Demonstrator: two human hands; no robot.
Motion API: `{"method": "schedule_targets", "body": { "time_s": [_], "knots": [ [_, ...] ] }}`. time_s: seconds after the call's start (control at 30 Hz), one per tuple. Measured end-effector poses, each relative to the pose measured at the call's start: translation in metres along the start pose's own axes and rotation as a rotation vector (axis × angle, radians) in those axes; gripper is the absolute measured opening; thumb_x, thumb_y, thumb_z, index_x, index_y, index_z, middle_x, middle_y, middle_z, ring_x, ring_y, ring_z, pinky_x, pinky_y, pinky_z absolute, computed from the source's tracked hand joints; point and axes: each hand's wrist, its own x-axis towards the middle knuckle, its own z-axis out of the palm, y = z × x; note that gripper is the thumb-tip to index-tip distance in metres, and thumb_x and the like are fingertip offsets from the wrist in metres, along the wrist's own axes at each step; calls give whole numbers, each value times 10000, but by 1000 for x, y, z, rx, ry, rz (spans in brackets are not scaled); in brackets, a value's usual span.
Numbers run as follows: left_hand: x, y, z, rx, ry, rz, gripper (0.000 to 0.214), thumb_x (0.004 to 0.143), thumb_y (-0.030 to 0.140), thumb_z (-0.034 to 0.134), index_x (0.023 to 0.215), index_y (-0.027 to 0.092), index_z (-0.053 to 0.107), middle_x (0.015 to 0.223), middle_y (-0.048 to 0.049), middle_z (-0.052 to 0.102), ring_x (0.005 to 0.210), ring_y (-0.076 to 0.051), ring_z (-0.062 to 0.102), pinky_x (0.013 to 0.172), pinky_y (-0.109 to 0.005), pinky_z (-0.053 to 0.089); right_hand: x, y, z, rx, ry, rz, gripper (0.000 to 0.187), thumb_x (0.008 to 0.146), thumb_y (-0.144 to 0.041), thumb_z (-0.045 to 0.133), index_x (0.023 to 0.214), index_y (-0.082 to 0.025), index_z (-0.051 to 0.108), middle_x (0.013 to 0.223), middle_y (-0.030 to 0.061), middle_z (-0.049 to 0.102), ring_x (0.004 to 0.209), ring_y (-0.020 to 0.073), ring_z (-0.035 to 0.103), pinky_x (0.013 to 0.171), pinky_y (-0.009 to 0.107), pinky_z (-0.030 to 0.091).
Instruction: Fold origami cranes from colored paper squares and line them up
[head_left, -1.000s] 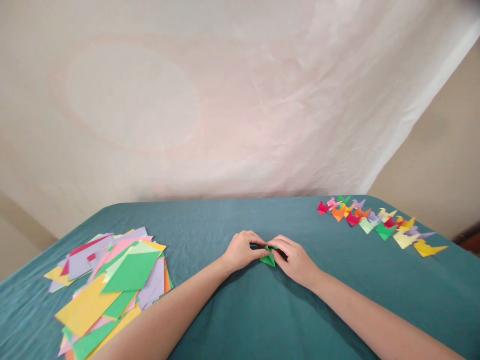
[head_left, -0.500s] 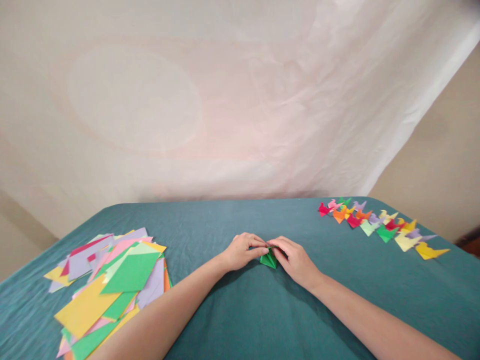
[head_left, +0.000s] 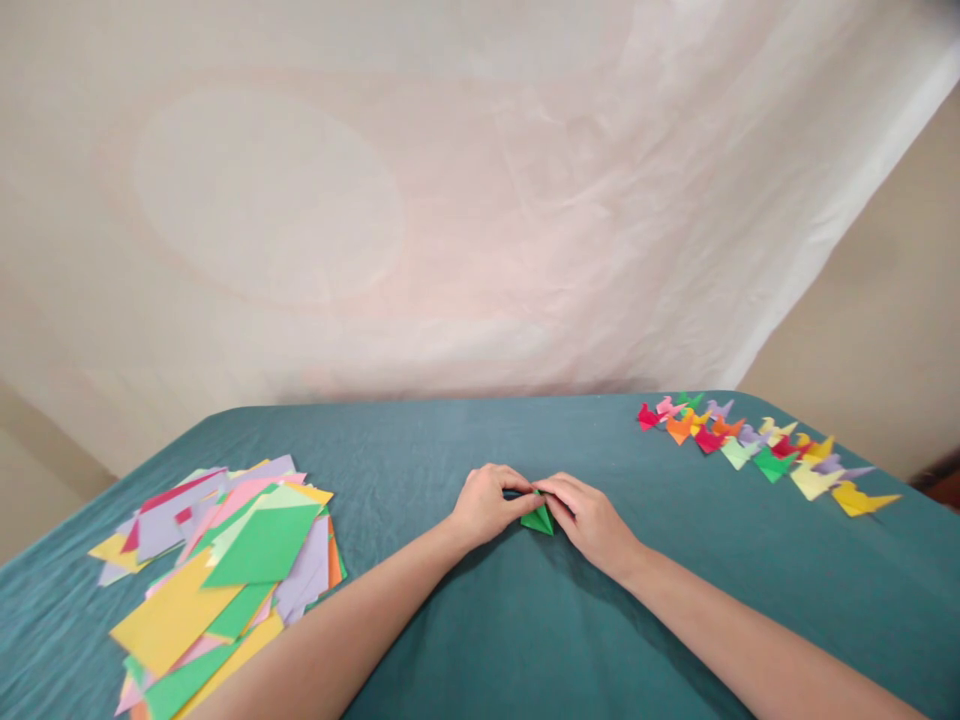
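Observation:
A small piece of folded green paper [head_left: 538,520] lies in the middle of the table, its lower point showing below my fingers. My left hand [head_left: 491,503] pinches its upper left side between thumb and fingers. From the other side, my right hand [head_left: 581,508] grips the top right of the same paper. The fingertips of both hands meet at its upper end and hide that part.
On the left is a loose heap of coloured paper sheets [head_left: 262,540]. Several folded paper birds [head_left: 772,465] stand in rows at the far right. A teal cloth [head_left: 420,440] covers the table, with a pale hanging sheet [head_left: 465,200] behind it.
My left thumb and fingers have shifted slightly right, closer to my right fingertips. The folded green paper stays in nearly the same place.

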Motion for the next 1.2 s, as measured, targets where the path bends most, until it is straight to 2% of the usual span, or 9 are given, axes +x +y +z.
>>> {"method": "schedule_targets", "body": {
  "time_s": [0.33,0.57,0.83,1.03,1.2],
  "knots": [
    [-3,5,2,80,59,-46,182,727,363,619,823,234,703,869,-1,686,850,-179,602,853,-284,419,-2,0,1,-1,10,-8,297,872,-127,392,1099,-232,554,961,63,605,866,179,594,774,328,507],
    [-4,4,1,98,49,-37,194,683,289,643,865,250,698,910,6,679,881,-192,589,860,-294,414,1,-2,-1,57,32,80,239,839,-118,434,1013,-214,565,928,52,602,861,175,584,775,319,489],
    [-5,6,0,101,30,-50,212,690,295,641,891,282,706,916,16,675,889,-190,581,848,-291,411,2,-5,-2,97,24,78,172,840,-143,438,902,-210,584,866,44,603,808,166,580,728,296,481],
    [-6,7,-1,130,17,-61,219,704,302,630,907,291,710,930,17,670,892,-192,572,837,-286,416,3,-16,-5,112,11,36,191,807,-150,481,966,-195,577,905,66,593,826,173,573,752,301,481],
    [-8,7,0,160,21,-51,235,719,275,613,937,291,699,943,25,663,900,-180,565,839,-278,415,4,-14,-3,101,18,42,177,807,-169,522,971,-197,582,895,57,588,809,171,571,732,299,483]
  ]
}}
